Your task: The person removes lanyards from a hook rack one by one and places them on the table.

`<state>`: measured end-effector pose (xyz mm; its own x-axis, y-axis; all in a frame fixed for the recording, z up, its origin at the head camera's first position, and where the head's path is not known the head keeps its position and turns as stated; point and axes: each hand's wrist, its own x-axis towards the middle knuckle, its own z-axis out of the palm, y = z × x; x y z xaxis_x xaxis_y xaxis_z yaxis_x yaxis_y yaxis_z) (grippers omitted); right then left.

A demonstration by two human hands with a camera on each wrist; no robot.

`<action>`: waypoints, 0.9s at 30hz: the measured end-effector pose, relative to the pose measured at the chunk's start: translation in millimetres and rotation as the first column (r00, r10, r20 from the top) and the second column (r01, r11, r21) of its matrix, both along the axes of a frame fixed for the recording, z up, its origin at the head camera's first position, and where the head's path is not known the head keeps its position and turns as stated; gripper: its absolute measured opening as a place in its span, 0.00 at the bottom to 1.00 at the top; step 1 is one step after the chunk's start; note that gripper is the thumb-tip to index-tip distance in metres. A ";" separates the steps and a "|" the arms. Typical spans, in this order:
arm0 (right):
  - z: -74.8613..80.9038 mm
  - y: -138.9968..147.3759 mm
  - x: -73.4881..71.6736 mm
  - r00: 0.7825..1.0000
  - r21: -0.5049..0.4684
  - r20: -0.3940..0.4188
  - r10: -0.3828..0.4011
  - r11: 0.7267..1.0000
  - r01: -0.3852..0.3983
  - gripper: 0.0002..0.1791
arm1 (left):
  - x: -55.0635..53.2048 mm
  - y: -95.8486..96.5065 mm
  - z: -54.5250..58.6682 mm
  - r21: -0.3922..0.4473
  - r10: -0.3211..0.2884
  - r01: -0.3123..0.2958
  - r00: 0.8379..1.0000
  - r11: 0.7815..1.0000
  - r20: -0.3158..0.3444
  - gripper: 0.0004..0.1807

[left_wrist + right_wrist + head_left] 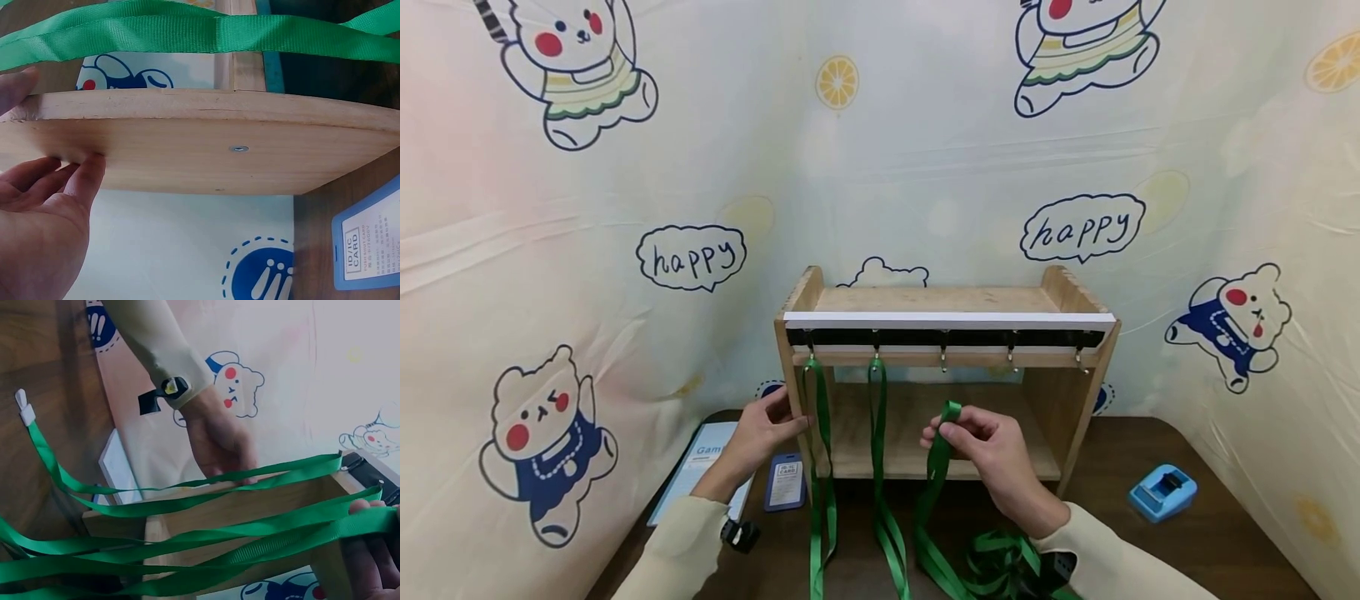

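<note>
A wooden shelf [925, 298] carries a row of several metal hooks [943, 358] along its front. Two green lanyards [820, 467] hang from the two leftmost hooks. My left hand [765, 429] holds the shelf's left side panel [175, 131], thumb on one face and fingertips on the other in the left wrist view. In front of the shelf, my right hand [992, 454] pinches the top loop of another green lanyard [936, 467], below the hooks and apart from them. The right wrist view shows that hand's fingers [365, 562] on the green strap.
More green lanyards [1000, 554] lie heaped on the dark table [1105, 500] under my right forearm. A blue tape dispenser [1162, 492] stands at the right. Left of the shelf lie a blue-framed card holder [786, 482] and a pale blue booklet [703, 454]. Printed cloth [880, 183] hangs behind.
</note>
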<state>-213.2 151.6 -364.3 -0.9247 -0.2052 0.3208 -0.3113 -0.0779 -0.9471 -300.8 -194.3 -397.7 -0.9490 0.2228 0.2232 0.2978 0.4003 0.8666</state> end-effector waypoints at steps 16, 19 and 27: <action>-27.0 20.4 13.2 0.955 0.012 0.110 0.277 0.960 -0.280 0.14 | -4.5 1.0 3.2 -0.015 -0.008 0.008 1.000 1.000 -0.024 0.35; -34.2 26.3 12.7 0.934 0.015 0.161 0.321 0.945 -0.327 0.14 | -3.3 1.0 3.5 -0.006 -0.003 0.003 1.000 1.000 -0.006 0.35; -51.7 37.8 9.4 0.855 0.077 0.256 0.450 0.873 -0.482 0.18 | -1.0 0.4 0.9 -0.004 0.006 -0.006 1.000 1.000 0.015 0.38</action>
